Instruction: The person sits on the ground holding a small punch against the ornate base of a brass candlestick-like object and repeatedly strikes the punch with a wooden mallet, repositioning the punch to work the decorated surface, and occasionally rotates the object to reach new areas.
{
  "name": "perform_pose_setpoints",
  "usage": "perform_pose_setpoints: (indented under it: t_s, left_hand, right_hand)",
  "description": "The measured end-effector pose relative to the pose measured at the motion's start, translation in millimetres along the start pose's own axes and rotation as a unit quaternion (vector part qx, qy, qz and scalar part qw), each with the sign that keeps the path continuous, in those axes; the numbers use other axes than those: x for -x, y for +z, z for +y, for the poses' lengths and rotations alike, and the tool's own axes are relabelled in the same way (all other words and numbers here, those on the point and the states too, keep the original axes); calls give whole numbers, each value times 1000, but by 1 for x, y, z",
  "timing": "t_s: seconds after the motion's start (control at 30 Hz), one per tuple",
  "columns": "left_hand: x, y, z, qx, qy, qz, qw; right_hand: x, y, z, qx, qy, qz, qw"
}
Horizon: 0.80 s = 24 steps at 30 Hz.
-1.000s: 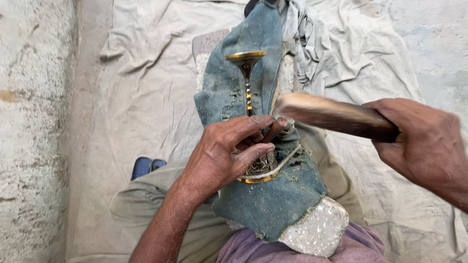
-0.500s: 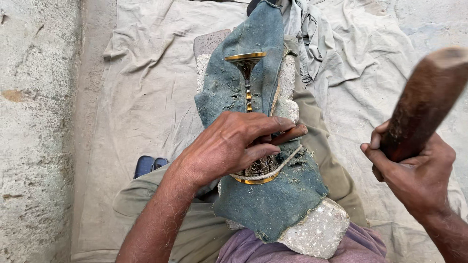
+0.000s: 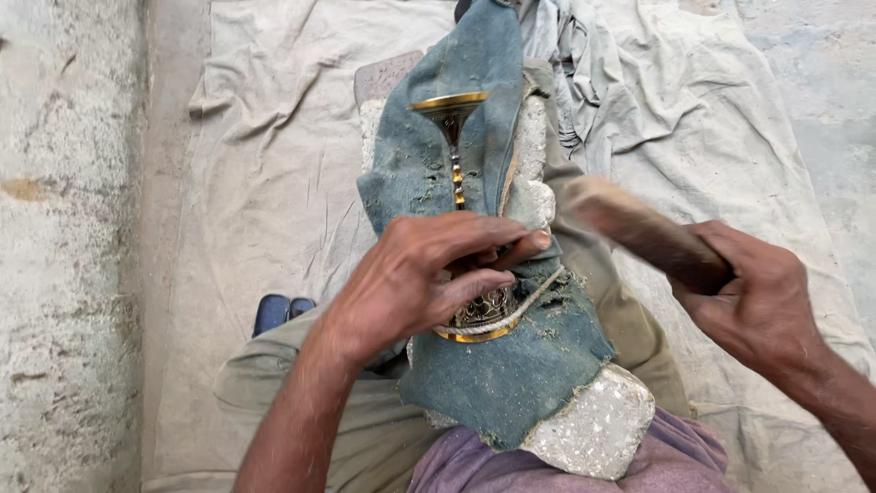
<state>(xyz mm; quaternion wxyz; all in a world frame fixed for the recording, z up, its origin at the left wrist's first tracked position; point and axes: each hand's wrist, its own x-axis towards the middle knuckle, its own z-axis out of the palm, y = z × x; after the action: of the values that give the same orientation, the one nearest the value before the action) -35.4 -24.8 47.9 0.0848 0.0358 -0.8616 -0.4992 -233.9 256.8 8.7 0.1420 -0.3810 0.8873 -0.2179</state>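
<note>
On denim-draped stone, brass goblet lies lengthwise, foot away.

Glossy brass goblet, frayed denim cloth, rough stone

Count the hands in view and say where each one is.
2. The left hand presses on the brass goblet lying on the blue cloth. The right hand, at the right, grips a wooden mallet. None seem hidden.
</note>
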Motion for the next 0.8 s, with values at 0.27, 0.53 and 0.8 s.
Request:
perform_pose_setpoints:
  t_s: [0.27, 0.53, 0.8]
  left_hand:
    - [24, 23, 15, 63, -89, 90, 990]
    - [26, 33, 21, -13, -134, 100, 986]
    - [31, 48, 21, -57, -113, 171, 977]
  right_hand:
    - [4, 24, 37, -468, 208, -70, 856]
    - [23, -3, 7, -520, -61, -17, 852]
    - [9, -35, -9, -119, 162, -114, 973]
